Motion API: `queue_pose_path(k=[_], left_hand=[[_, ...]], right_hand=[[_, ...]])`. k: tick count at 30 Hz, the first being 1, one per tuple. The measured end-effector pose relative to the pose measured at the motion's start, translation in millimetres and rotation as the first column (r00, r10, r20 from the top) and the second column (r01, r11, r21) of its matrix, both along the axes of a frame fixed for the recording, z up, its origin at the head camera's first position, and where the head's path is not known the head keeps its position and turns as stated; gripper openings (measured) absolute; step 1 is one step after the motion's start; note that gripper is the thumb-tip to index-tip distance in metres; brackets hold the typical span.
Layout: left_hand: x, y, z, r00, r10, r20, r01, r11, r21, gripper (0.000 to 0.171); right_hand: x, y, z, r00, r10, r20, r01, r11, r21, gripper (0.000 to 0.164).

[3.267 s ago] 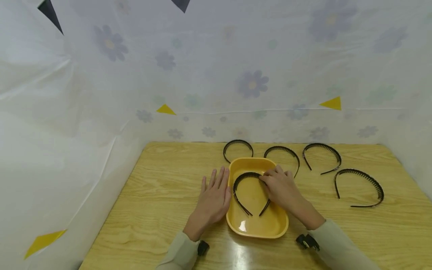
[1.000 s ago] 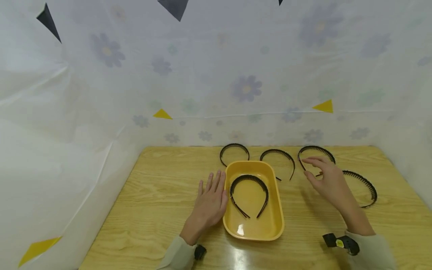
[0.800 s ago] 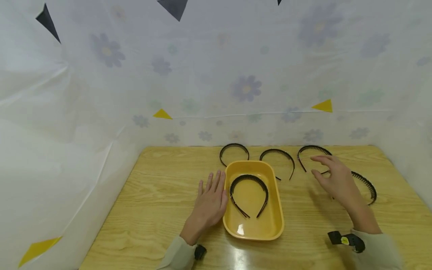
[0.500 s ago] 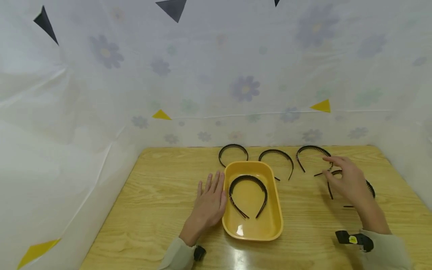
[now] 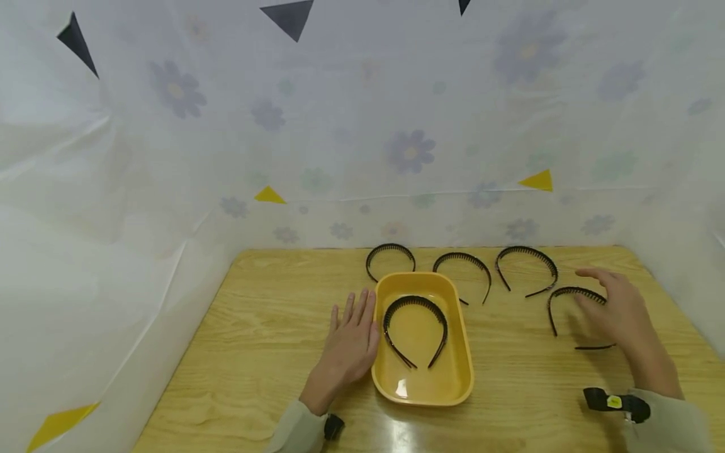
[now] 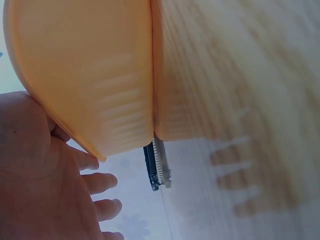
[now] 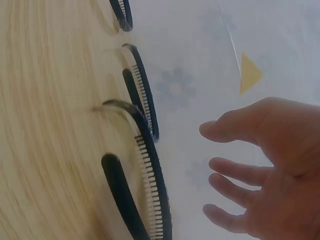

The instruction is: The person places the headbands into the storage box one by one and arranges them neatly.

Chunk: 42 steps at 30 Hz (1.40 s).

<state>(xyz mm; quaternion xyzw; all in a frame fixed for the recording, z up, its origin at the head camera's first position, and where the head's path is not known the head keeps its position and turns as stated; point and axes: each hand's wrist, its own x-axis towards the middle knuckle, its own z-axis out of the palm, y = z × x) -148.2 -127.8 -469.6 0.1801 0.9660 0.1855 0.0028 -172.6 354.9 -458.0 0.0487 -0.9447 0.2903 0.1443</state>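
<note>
In the head view a yellow plastic tray (image 5: 461, 377) holds black toothed headbands (image 5: 416, 301), lying one on another with their tips toward the near end. My left hand (image 5: 347, 343) rests along the tray's left rim with fingers straight; the left wrist view shows its fingers (image 6: 102, 182) beside the tray wall (image 6: 100, 75). My right hand (image 5: 620, 311) hovers over the rightmost headband (image 5: 568, 290), thumb and fingers spread, holding nothing. From the right wrist view, that headband (image 7: 150, 175) lies below the hand (image 7: 265, 165), apart from the fingers.
Along the far part of the wooden table (image 5: 272, 327) lie more black headbands: one behind the tray (image 5: 391, 246), one at its right corner (image 5: 464, 257), and one farther right (image 5: 527, 250). A white flowered sheet (image 5: 340, 126) encloses the table's back and sides.
Over three seconds ago my right hand held a headband in the tray; it has since let go and moved right, now over the rightmost headband. My left hand stays at the tray.
</note>
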Motion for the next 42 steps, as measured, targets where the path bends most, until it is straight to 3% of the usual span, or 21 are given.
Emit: queue_pose_path(k=[15, 27, 42], left_hand=[[0.6, -0.6, -0.1, 1.0, -0.008, -0.002, 0.008, 1.0, -0.001, 0.058], [1.3, -0.5, 2.5, 1.0, -0.007, 0.002, 0.006, 1.0, 0.009, 0.058], [0.7, -0.2, 0.9, 1.0, -0.009, -0.005, 0.009, 1.0, 0.011, 0.058]], right_hand=[[10.7, 36.4, -14.1, 0.99, -0.049, 0.136, 0.04, 0.997, 0.07, 0.042], [11.2, 53.3, -10.6, 0.948, -0.022, 0.318, 0.0, 0.998, 0.068, 0.046], [8.9, 54.0, -15.1, 0.942, -0.069, 0.327, 0.038, 0.994, 0.101, 0.044]])
